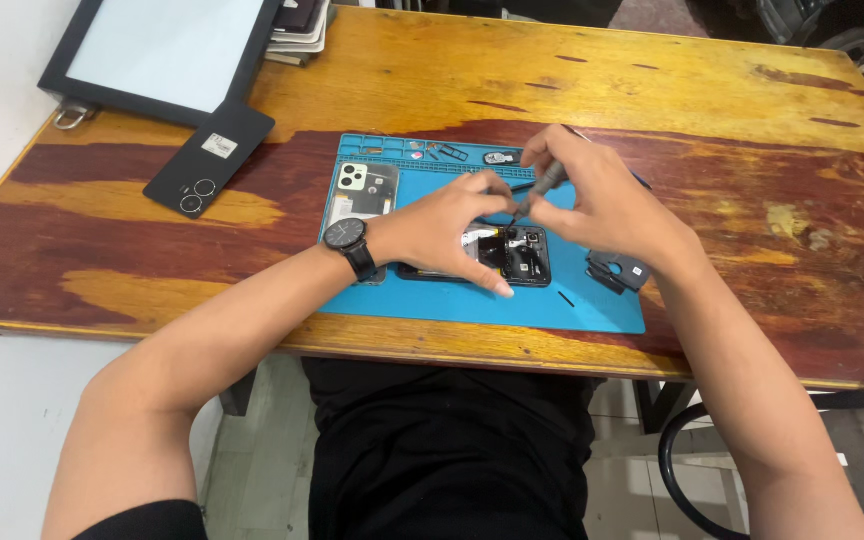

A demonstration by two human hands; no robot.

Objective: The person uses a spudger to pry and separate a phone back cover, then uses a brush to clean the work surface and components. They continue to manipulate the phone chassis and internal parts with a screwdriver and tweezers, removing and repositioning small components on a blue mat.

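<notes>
Opened phone [512, 255] lies on blue mat [472, 300], insides up for access. Right hand [602, 195] fingers clamped on screwdriver [542, 185], tip down into it. Left hand [442, 225] fingers pressed together, steadying the phone. Removed cover [617, 270] just beside.

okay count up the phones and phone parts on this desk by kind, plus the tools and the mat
Opened phones: 1, the opened phone under the left hand
Black phone back covers: 1, the black back cover
Pale phone backs: 1, the pale phone back
Small dark parts: 1, the dark part
Screwdrivers: 1, the screwdriver in the right hand
Blue mats: 1, the blue mat
Total: 6
</notes>
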